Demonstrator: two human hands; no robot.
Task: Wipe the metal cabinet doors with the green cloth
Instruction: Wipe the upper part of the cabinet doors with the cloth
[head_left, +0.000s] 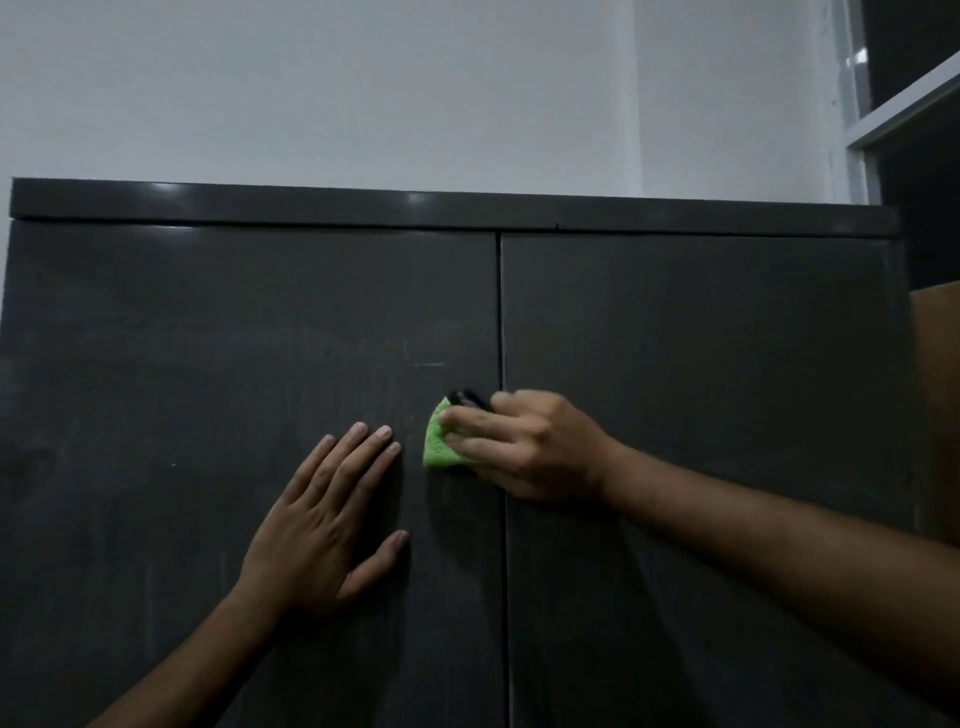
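Where the head camera looks up at the tall dark grey metal cabinet (208, 322), two shut doors, split by a thin seam down the middle. Left hand (322, 525) flat on the left door (156, 415), fingers straight and spread, most likely to hold that door still while rubbing. Right hand (524, 447) reaching across the seam, its grip curled and pinching the small bright green cloth (436, 449), pressed on the left door close to the seam. Small black handle or knob (470, 399) just above the cloth, partly hidden by the fingers, so hard to tell its shape. Probably busy cleaning round that handle now.

Pale streaks and smudges on the left door, so plenty more to wipe. Right door (701, 364) bare and wide, lots of room for long strokes. Top rim (467, 208) high up, white wall (363, 93) above. Brown thing (937, 395) close by the right edge, so care needed there.
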